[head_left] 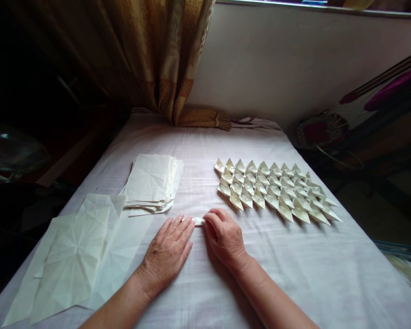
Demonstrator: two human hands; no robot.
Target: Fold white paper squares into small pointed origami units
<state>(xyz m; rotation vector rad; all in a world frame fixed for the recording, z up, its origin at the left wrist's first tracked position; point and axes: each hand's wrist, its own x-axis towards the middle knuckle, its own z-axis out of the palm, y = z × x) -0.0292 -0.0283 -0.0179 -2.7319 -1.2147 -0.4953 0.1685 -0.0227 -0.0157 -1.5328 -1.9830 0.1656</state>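
A small folded strip of white paper (198,221) lies on the cloth-covered table between my hands, most of it hidden by my fingers. My left hand (169,249) rests flat, its outstretched fingers covering the strip's left part. Curled fingers of my right hand (224,235) pinch the strip's right end. To the right, several folded paper boats (260,183) stand in close rows. A stack of creased paper sheets (150,178) sits beyond my left hand. Larger loose creased sheets (73,251) overlap at the left.
A pale cloth (294,278) covers the table. A gold curtain (178,59) hangs at the far side, its fringed tie (222,121) touching the table's back edge. Behind stands a light wall (260,64). A round bag (322,130) is beyond the right edge.
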